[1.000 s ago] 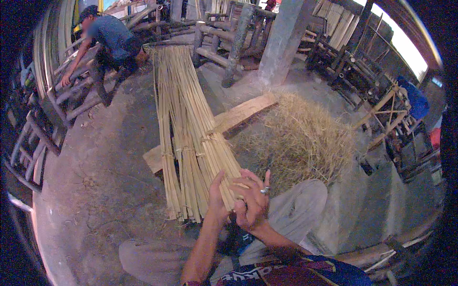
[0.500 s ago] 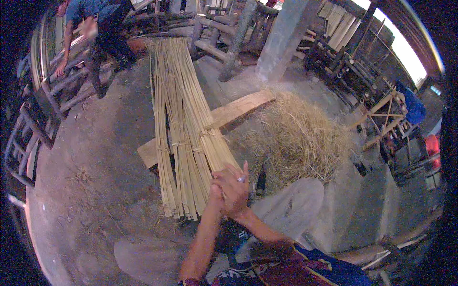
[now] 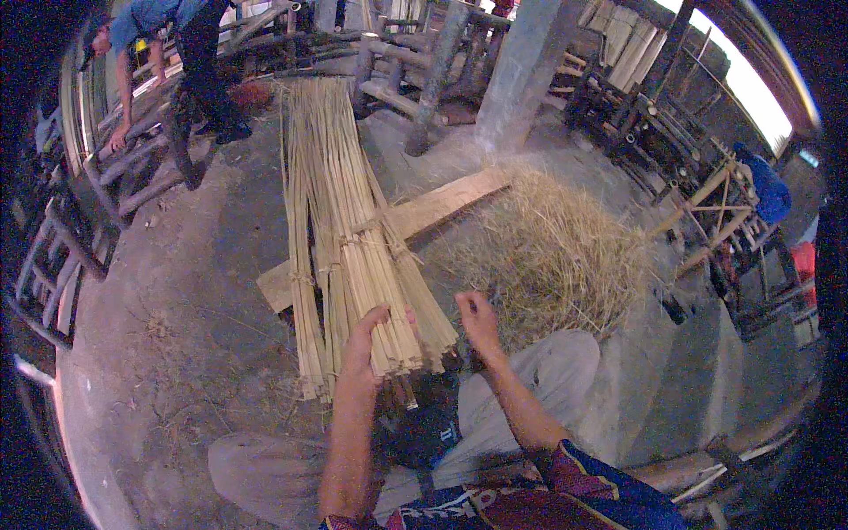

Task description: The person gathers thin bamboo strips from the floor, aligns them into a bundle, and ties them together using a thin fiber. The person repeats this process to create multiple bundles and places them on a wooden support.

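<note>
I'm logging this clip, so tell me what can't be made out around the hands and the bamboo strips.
Head view:
- Right hand: closed fingers hide whatever it pinches.
- Left hand: its palm and the near ends of the bamboo strips cover each other.
- Strip bundle's far end: too small to tell.

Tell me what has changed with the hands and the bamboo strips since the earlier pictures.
The two hands, clasped together over the near end of the strips a moment ago, have parted. The left hand now lies on the end of the bundle of bamboo strips; the right hand has drawn off to the right, fingers curled, touching nothing visible. The bundle, the plank and the straw pile lie as before.
</note>
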The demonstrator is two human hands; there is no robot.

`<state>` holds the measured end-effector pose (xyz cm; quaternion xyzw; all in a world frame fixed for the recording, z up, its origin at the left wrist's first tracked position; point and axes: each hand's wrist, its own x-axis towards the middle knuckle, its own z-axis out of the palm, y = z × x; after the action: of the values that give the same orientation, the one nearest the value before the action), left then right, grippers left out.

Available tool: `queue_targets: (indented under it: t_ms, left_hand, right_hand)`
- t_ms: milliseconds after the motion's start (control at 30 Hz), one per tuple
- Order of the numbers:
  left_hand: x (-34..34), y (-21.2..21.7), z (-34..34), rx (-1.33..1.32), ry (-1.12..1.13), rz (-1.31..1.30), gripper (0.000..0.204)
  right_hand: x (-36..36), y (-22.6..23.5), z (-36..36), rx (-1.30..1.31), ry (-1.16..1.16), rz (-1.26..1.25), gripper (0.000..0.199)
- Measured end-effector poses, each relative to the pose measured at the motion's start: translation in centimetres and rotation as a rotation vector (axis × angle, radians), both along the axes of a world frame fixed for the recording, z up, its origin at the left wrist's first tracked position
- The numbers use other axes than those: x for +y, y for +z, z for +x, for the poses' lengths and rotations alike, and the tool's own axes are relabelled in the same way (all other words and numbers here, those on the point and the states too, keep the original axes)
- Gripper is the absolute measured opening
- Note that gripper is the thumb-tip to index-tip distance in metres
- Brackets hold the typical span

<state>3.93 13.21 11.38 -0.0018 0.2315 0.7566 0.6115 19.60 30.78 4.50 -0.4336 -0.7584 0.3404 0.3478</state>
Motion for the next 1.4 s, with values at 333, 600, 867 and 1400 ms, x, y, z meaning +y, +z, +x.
queue_targets:
  t_ms: [333, 600, 867, 1400]
  left_hand:
    - [-1.1, 0.2, -1.3, -0.049, 0.055, -0.126, 0.043]
    - [-0.6, -0.7, -0.3, 0.034, 0.042, -0.138, 0.048]
    - [-0.8, 0.2, -0.6, 0.129, 0.11, -0.012, 0.052]
    - [-2.7, -0.6, -3.9, 0.011, 0.127, 0.163, 0.054]
  right_hand:
    - [-1.2, -8.0, 0.5, -0.018, 0.054, -0.405, 0.051]
    - [-0.6, -7.7, 1.1, -0.003, 0.25, -0.495, 0.061]
    - [1.5, -10.1, 3.0, -0.076, 0.193, -0.569, 0.057]
    - [1.5, -7.9, 2.6, 0.542, 0.167, -1.269, 0.059]
